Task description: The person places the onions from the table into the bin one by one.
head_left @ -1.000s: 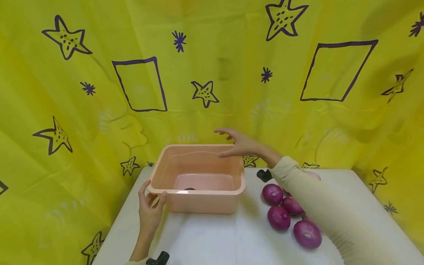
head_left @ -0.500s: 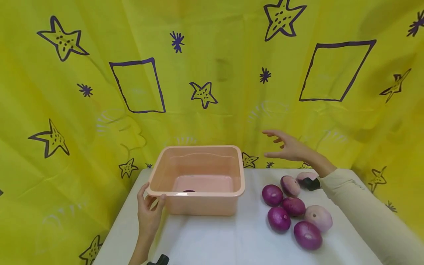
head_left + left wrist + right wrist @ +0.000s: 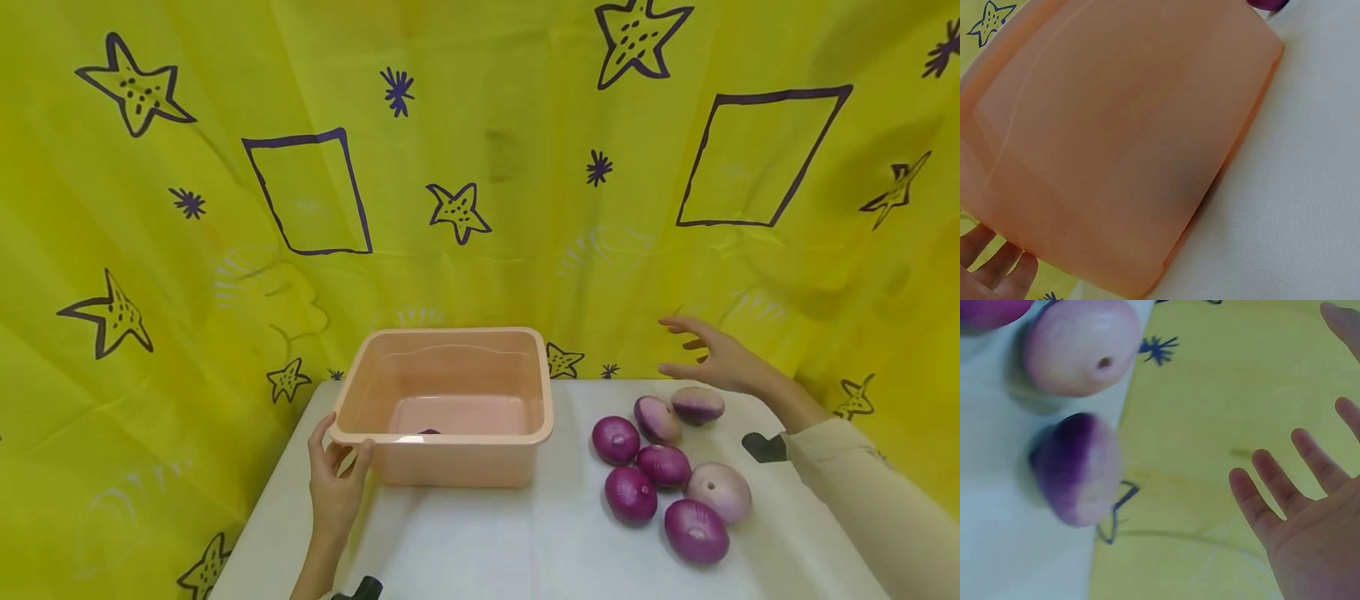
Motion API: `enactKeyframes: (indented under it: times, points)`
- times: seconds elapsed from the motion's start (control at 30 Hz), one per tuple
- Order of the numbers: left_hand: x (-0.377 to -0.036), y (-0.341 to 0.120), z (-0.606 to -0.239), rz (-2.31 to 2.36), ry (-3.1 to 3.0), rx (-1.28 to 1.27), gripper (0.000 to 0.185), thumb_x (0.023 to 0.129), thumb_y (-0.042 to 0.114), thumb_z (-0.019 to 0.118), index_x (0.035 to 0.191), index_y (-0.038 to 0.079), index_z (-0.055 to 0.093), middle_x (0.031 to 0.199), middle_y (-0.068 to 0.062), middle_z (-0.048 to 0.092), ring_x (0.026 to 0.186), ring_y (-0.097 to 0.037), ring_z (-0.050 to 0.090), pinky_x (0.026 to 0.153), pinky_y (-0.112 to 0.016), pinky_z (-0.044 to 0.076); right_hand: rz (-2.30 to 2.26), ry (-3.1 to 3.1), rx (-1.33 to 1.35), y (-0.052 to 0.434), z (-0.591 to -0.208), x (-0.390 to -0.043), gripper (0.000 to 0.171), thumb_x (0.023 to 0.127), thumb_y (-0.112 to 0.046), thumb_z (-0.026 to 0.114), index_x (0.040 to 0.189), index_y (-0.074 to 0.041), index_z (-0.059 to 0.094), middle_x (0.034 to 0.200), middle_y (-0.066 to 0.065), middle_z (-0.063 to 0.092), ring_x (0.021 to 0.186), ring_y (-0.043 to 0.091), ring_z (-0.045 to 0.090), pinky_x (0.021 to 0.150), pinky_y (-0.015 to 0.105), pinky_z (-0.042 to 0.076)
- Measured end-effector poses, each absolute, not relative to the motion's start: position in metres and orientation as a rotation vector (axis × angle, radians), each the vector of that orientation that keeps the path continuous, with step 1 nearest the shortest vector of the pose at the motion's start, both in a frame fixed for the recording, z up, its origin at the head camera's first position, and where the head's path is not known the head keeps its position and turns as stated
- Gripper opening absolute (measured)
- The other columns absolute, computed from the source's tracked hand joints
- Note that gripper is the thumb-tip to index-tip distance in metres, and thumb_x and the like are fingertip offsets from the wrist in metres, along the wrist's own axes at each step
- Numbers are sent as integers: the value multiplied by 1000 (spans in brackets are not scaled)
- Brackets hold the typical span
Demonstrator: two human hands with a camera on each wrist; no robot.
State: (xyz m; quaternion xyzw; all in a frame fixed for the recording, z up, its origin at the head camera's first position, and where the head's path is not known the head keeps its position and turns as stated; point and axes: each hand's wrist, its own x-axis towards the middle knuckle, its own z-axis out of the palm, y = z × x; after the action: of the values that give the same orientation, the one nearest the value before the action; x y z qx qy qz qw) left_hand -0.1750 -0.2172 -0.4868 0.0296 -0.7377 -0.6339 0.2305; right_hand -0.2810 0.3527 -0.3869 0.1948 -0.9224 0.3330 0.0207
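Observation:
My left hand point(image 3: 335, 487) grips the front left corner of a peach plastic tub point(image 3: 457, 462), thumb and fingers at its rim. In the left wrist view the fingertips point(image 3: 1022, 272) lie against the tub's wall point(image 3: 1135, 125). A sliver of a purple onion point(image 3: 429, 432) shows inside the tub; its front wall hides the rest. My right hand point(image 3: 712, 354) hovers with spread fingers, holding nothing, just above and behind a half-purple, half-pale onion point(image 3: 697, 404). In the right wrist view that onion point(image 3: 1079, 469) lies apart from the fingers.
Several red onions sit in a group right of the tub, among them a pale one point(image 3: 718, 492) and a dark purple one point(image 3: 696, 531) nearest the front. A white table point(image 3: 465, 542) bears everything. Behind hangs a yellow curtain point(image 3: 510, 283) with drawn stars.
My right hand has moved from over the tub's right side to the right and slightly down, toward the rear onions. The left hand keeps its hold on the tub.

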Motion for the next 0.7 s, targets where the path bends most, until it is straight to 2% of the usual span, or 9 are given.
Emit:
enactKeyframes:
  times: [0.17, 0.37, 0.57, 0.7]
  points:
    - [-176, -218, -488, -1742, -2041, 101, 72, 98, 12, 71, 157, 20, 31, 145, -22, 55, 113, -10, 57, 90, -9, 50, 1037, -2881, 550, 369, -413, -276, 78, 93, -28, 78, 154, -1, 37, 148, 34, 43, 121, 59, 52, 94, 68, 51]
    - [-176, -217, -489, -1746, -2058, 105, 72, 99, 15, 69, 158, 22, 29, 148, -22, 52, 116, -9, 55, 91, -8, 48, 1018, -2936, 419, 393, -444, -268, 78, 94, -34, 75, 154, 0, 37, 145, 37, 45, 121, 61, 51, 94, 71, 47]
    - [-176, -218, -488, -1742, -2022, 88, 71, 98, 8, 69, 158, 20, 31, 141, -24, 57, 113, -8, 58, 91, -10, 50, 1042, -2990, 316, 408, -469, -264, 75, 98, -37, 69, 153, 1, 36, 139, 43, 46, 119, 60, 53, 92, 70, 49]
    - [-176, -218, -488, -1748, -2018, 80, 71, 98, 8, 69, 158, 20, 31, 141, -23, 57, 113, -9, 58, 91, -10, 50, 1060, -3000, 314, 411, -480, -261, 72, 99, -36, 67, 152, 2, 37, 137, 42, 49, 118, 58, 55, 92, 70, 48]
